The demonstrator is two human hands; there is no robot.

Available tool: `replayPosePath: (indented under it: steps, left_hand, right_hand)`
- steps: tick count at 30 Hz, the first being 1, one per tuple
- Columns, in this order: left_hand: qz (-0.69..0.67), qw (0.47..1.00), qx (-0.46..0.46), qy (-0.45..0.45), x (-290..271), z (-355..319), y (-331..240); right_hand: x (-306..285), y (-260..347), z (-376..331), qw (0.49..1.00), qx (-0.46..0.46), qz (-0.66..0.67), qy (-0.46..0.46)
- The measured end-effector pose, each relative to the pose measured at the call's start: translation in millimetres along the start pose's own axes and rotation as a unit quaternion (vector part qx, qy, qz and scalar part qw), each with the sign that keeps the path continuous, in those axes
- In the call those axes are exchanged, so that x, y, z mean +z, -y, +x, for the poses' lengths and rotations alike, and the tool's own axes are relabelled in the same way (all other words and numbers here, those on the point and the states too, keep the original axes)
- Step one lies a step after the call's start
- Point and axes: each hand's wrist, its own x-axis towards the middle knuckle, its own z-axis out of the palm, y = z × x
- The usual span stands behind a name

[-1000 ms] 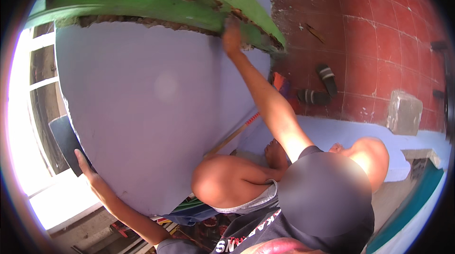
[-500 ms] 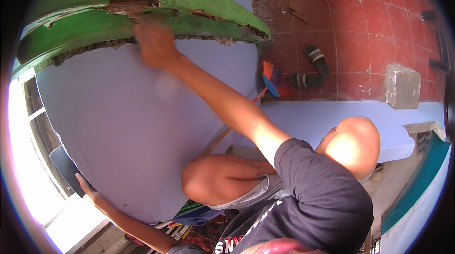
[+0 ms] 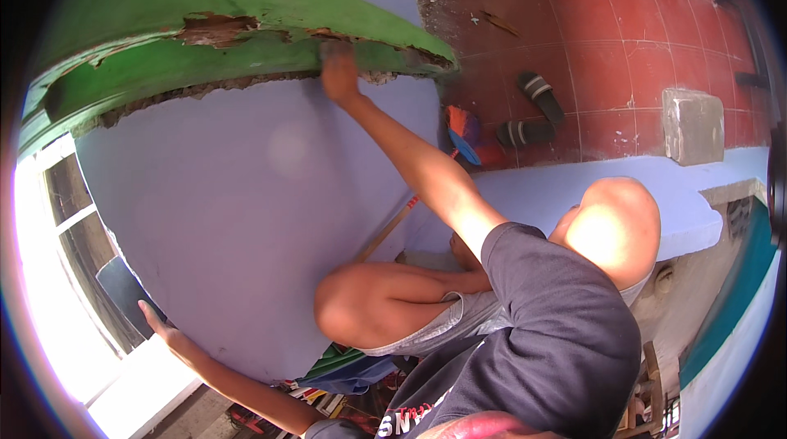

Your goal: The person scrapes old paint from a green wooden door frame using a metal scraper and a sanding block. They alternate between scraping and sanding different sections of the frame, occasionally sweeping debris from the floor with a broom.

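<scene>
High against the wall, the right hand reaches up on a fully stretched arm, its fingers pressed together flat against the lower edge of the green beam, right where the paint has broken away. Whether it holds anything there cannot be told. Down at the lower left, the left hand is spread open with fingers apart, its palm resting on the wall's edge beside a bright window.

Below, the floor is laid with red square tiles, speckled with chips of debris. A pair of black sandals with grey stripes lies on it near a brush with orange and blue bristles, and a grey block stands just beside a pale lilac ledge.

Smooth, matte lilac paint covers the wall. Glossy green coats the curved beam, but peeling patches show rough brown material with a crumbly, ragged underside.
</scene>
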Motion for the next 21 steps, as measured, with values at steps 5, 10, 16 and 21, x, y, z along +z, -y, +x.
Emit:
replayPosePath:
  steps: [5,10,16,21]
  left_hand:
    - [0.046,0.999,-0.018,0.010,2,-4,-13]
    - [0.046,0.997,0.063,-0.003,6,7,-21]
    - [0.168,0.976,0.135,-0.031,-3,1,-8]
    - [0.175,0.967,0.177,-0.061,-3,4,12]
  right_hand:
    - [-59,90,27,0.969,-0.017,0.195,0.149]
    - [-8,-31,39,0.991,-0.132,0.022,0.006]
    - [28,-156,8,0.983,0.100,-0.125,0.091]
    - [25,-150,3,0.992,0.091,-0.049,0.066]
